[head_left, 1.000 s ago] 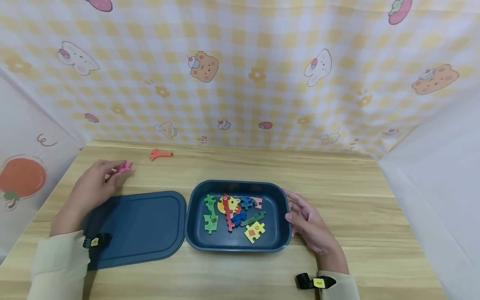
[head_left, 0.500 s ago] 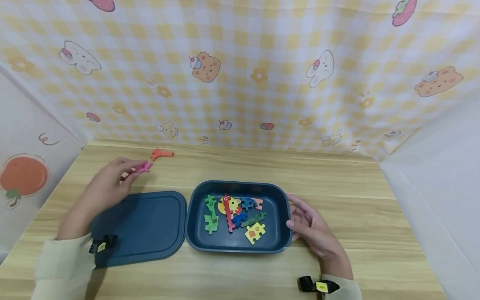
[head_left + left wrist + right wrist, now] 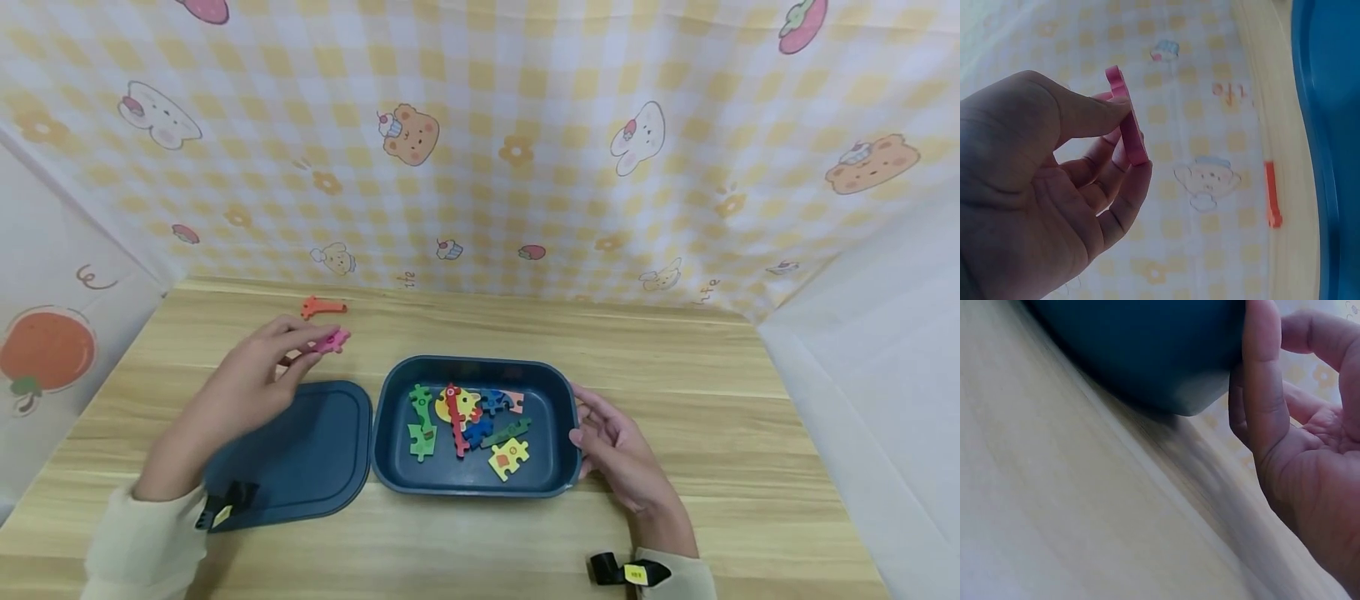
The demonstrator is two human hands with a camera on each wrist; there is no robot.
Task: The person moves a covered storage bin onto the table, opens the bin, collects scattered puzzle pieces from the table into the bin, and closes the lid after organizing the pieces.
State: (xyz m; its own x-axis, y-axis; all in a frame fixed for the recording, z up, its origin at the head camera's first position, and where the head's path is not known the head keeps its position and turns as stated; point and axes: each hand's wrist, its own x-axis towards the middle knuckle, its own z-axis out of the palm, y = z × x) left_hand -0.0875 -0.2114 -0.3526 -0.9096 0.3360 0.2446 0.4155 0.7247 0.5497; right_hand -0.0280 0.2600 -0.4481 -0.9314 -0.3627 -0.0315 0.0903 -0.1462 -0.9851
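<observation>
My left hand (image 3: 258, 375) pinches a pink puzzle piece (image 3: 332, 341) between thumb and fingers, raised above the table left of a dark blue box (image 3: 480, 485). Side-on in the left wrist view, the pink piece (image 3: 1132, 134) shows its thick edge. Inside the box lie several puzzle pieces: green ones (image 3: 422, 442), a long red one (image 3: 456, 421), blue ones, and a yellow one (image 3: 510, 457) with an orange mark. My right hand (image 3: 622, 454) holds the box's right end, thumb at the rim and fingers along the outer wall.
An orange puzzle piece (image 3: 324, 307) lies near the table's back edge. Left of the box, the flat dark blue lid (image 3: 300, 467) rests on the wooden table (image 3: 697, 367), partly under my left forearm. A checked yellow curtain (image 3: 480, 192) hangs behind.
My left hand has carried the pink puzzle piece rightward, past below the orange piece and closer to the box. My right hand stays at the box's right end.
</observation>
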